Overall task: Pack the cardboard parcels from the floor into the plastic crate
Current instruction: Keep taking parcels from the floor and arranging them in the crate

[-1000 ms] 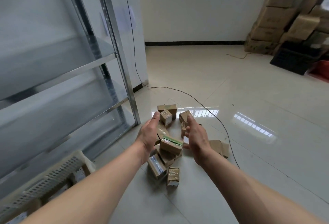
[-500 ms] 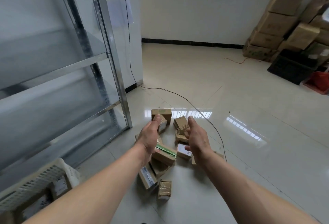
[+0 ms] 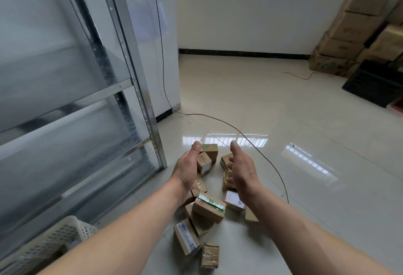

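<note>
Both arms reach forward over a heap of parcels on the tiled floor; the left hand and right hand hang above the heap, palms facing each other, thumbs up, fingers loosely spread, holding nothing; the hands stand apart with a small upright parcel between them. The heap runs lengthways away from the person, from a taped parcel nearest the camera to a box at the far end; a green-taped parcel lies with its long axis slanting from upper left to lower right. The crate, white and latticed, sits at the lower left beside the metal shelf, well apart from the heap; a thin cable curves over the floor just right of the parcels.
</note>
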A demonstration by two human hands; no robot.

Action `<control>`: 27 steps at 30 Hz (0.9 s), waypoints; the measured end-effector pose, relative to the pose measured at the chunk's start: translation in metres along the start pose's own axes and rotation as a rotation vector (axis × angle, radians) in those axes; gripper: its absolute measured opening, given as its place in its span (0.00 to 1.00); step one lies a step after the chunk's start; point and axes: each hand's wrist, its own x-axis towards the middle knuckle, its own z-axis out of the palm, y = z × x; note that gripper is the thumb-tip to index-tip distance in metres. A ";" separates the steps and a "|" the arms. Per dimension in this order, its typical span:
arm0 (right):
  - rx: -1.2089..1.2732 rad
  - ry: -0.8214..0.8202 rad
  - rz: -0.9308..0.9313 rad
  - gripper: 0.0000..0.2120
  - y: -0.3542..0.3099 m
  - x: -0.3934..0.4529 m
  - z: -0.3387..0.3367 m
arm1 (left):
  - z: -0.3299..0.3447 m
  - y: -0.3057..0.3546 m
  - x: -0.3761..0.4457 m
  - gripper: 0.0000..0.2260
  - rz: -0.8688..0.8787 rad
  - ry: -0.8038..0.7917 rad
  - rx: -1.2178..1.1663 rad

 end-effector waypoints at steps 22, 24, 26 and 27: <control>-0.197 -0.249 0.062 0.32 -0.027 0.198 0.002 | 0.049 0.035 0.147 0.32 -0.065 0.229 -0.075; -0.240 -0.250 0.056 0.37 -0.027 0.207 0.013 | 0.041 0.036 0.164 0.33 -0.075 0.231 -0.080; -0.247 -0.233 0.061 0.38 -0.026 0.216 0.025 | 0.031 0.036 0.180 0.33 -0.088 0.223 -0.079; -0.245 -0.224 0.066 0.35 -0.023 0.221 0.030 | 0.025 0.036 0.188 0.33 -0.094 0.216 -0.078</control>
